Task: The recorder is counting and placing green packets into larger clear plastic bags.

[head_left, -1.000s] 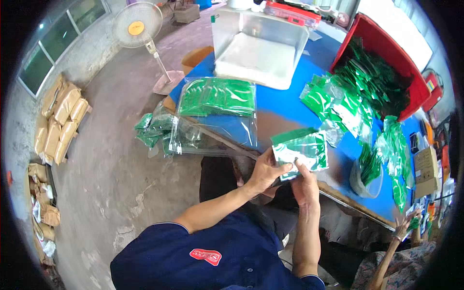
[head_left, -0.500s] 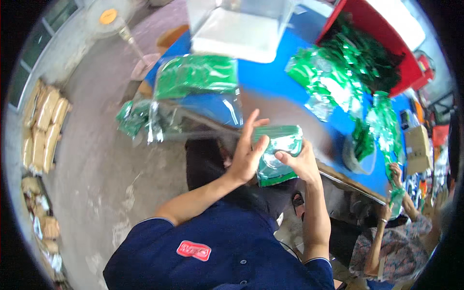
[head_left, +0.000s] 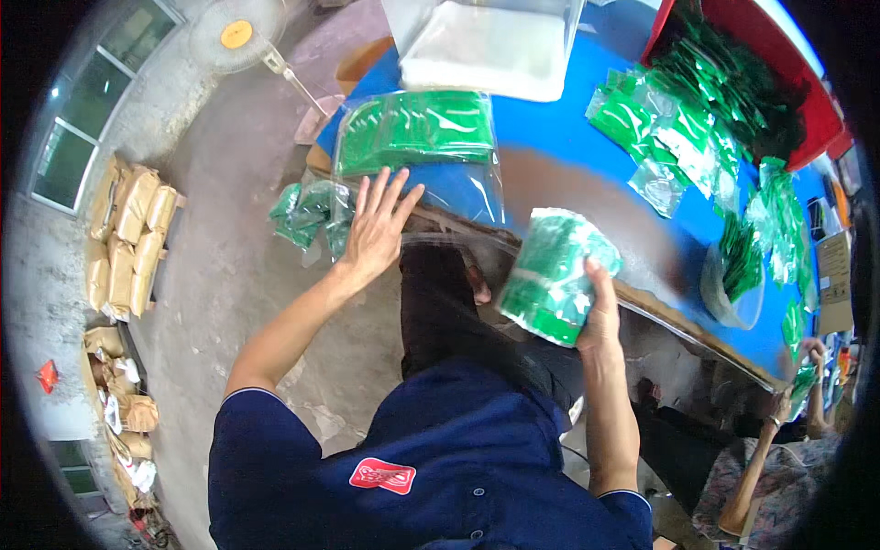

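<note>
A stack of green and clear plastic packets (head_left: 555, 280) is gripped in my right hand (head_left: 600, 312), thumb across its right side, just off the table's near edge. My left hand (head_left: 374, 234) is spread, palm down, fingers at the lower left corner of a large clear bag (head_left: 458, 191). Whether they press on it I cannot tell. Inside that bag's far half lies a row of green packets (head_left: 417, 128). Beside my left fingers, more crumpled green packets (head_left: 304, 215) sit in clear plastic at the table's left end.
On the blue table (head_left: 541, 128) stands a clear bin (head_left: 561, 78) with white contents. A red crate (head_left: 811, 119) spills green packets (head_left: 674, 137) at the right. A clear tub (head_left: 733, 307) holds more. Another person's arm (head_left: 761, 458) works at lower right. A fan (head_left: 236, 35) stands far left.
My left hand has left the packet stack and moved left to the clear bag, its fingers spreading. The right hand alone now holds the stack, tilted. The whole view has shifted slightly.
</note>
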Tool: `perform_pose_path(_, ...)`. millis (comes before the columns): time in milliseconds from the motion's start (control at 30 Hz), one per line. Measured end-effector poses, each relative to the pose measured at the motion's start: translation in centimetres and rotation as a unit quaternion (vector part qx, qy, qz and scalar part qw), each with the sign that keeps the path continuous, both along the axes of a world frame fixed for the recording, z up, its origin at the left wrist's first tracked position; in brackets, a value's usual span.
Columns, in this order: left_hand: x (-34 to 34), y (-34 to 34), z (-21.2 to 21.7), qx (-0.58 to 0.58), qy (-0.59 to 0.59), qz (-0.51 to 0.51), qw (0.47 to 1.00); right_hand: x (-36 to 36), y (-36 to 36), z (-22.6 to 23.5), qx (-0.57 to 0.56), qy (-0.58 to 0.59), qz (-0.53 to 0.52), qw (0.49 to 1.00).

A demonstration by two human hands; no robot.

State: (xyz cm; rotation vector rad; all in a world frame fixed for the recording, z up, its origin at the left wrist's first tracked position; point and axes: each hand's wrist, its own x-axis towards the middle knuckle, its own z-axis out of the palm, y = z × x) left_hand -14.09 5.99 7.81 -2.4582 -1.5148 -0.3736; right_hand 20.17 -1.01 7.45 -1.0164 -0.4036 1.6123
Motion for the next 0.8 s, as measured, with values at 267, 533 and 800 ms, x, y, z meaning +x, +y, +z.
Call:
perform_pose_path(267, 2.3, 2.3, 3.4, 0.027, -0.179, -0.039, 0.983, -7.2, 1.5, 1.8, 0.141, -0.146, -0.026, 0.979)
perform_pose_path(533, 6.9, 2.7, 6.5, -0.014, -0.228, -0.079, 0.970, -7.6, 3.4, 1.4, 0.032, -0.065, 0.057, 0.996)
perform_pose_path(800, 8.4, 2.7, 9.1, 0.044, -0.232, -0.122, 0.964, -5.7, 4.3, 4.7, -0.013, -0.004, 0.120, 0.993)
